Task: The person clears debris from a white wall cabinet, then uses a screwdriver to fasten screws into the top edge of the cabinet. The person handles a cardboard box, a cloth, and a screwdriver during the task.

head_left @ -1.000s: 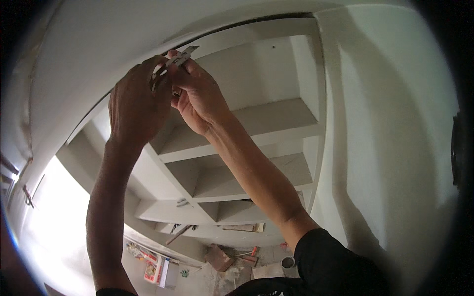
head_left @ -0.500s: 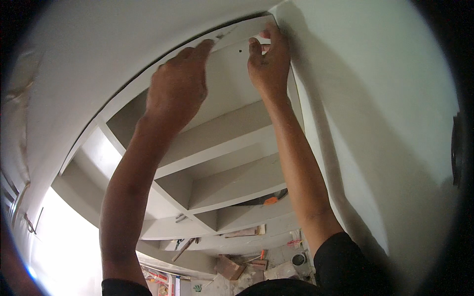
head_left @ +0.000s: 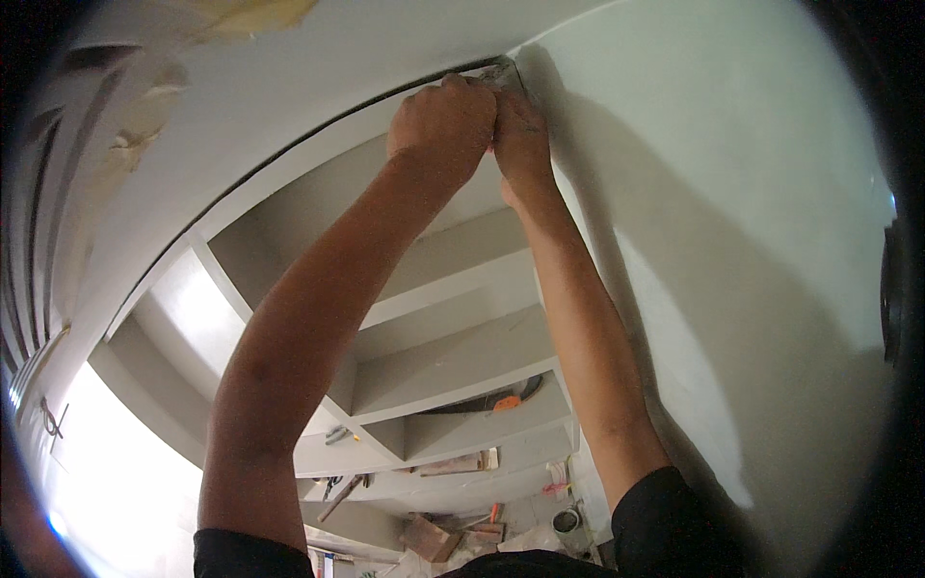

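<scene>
Both my arms reach up to the top right corner of a pale built-in shelf unit (head_left: 453, 380). My left hand (head_left: 443, 120) is closed, knuckles up, against the upper front edge of the frame. Right beside it and touching it, my right hand (head_left: 521, 140) has its fingers curled in at the corner. What they pinch, if anything, is hidden behind the fingers. Just above them a small greyish, crumpled-looking patch (head_left: 499, 73) shows at the corner, its kind too unclear to name. A dark gap (head_left: 289, 144) runs along the unit's top under the ceiling.
A smooth pale wall (head_left: 732, 241) stands close on the right. Lower shelves hold an orange and dark tool (head_left: 508, 402) and small items. Far below are a brown block (head_left: 431, 538), a dark-mouthed can (head_left: 567, 521) and scraps. Peeling paint (head_left: 135, 144) marks the ceiling at left.
My left hand has moved right and come against my right hand at the corner. My right hand's fingers have curled in, and the view has shifted a little.
</scene>
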### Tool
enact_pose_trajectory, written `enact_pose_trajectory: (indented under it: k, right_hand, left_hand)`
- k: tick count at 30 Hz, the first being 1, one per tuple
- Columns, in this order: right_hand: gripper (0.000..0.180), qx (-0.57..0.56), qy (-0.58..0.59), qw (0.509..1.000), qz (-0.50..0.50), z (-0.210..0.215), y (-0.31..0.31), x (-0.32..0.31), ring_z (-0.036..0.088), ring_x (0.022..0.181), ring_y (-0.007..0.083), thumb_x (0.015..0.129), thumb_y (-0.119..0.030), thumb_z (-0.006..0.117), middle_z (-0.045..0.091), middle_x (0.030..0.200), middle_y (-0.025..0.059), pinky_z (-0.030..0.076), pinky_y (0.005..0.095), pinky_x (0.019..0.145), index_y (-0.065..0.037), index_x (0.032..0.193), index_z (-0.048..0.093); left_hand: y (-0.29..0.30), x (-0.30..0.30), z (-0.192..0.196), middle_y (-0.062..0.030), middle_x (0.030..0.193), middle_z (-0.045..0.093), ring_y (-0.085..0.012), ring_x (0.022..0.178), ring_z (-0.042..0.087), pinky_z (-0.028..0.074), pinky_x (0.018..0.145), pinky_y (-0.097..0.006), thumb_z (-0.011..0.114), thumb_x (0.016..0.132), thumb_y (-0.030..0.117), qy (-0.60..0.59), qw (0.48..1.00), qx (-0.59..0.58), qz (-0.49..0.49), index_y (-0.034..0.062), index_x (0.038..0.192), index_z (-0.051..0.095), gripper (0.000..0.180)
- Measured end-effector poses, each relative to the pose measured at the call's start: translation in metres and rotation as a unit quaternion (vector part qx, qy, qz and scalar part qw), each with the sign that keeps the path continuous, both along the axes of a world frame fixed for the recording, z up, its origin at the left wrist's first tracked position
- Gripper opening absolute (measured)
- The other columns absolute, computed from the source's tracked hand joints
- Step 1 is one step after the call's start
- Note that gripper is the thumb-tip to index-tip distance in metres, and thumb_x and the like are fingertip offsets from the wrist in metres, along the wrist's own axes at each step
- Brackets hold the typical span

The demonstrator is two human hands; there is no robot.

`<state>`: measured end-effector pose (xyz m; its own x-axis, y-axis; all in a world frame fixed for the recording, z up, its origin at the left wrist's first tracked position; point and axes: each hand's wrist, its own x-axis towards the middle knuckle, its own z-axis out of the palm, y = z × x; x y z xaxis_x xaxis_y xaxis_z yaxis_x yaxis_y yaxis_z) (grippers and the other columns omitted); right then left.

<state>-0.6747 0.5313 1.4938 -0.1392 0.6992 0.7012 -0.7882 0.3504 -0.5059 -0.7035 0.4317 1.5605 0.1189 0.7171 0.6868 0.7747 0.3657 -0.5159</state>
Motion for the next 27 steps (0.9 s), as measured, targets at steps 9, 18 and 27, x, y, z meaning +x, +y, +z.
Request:
enact_pose_trajectory:
  k: [9, 18, 27]
  right_hand:
    - [0.029, 0.039, 0.037, 0.996, -0.068, 0.011, 0.015, -0.003, 0.063, 0.1, 0.0251, 0.103, -0.022, 0.047, 0.068, 0.107, 0.0171, 0.047, 0.0399, 0.091, -0.001, 0.108, 0.066]
    - [0.025, 0.14, -0.098, 0.95, -0.26, 0.013, 0.034, -0.009, 0.069, 0.098, 0.0384, 0.099, -0.017, 0.05, 0.072, 0.103, 0.0201, 0.055, 0.0481, 0.087, -0.002, 0.102, 0.07]
    - [0.022, 0.102, -0.173, 0.957, -0.209, 0.028, 0.028, -0.013, 0.068, 0.103, 0.0383, 0.099, -0.013, 0.05, 0.07, 0.109, 0.0214, 0.055, 0.0503, 0.089, -0.002, 0.107, 0.067]
  left_hand:
    - [0.0, 0.022, 0.004, -0.0189, 0.107, 0.073, -0.0312, 0.103, 0.073, 0.062, 0.084, -0.041, 0.063, 0.093, 0.007, -0.023, 1.0, 0.012, 0.016, -0.0006, 0.101, 0.074, 0.015]
    - [-0.004, 0.035, 0.017, -0.02, 0.102, 0.074, -0.0335, 0.098, 0.074, 0.062, 0.082, -0.046, 0.06, 0.094, 0.009, 0.038, 0.997, -0.026, 0.062, 0.0008, 0.101, 0.073, 0.017]
    - [0.002, 0.023, 0.025, -0.0181, 0.1, 0.075, -0.0327, 0.097, 0.074, 0.062, 0.083, -0.044, 0.063, 0.09, 0.006, 0.013, 0.998, -0.011, 0.066, 0.002, 0.095, 0.076, 0.014]
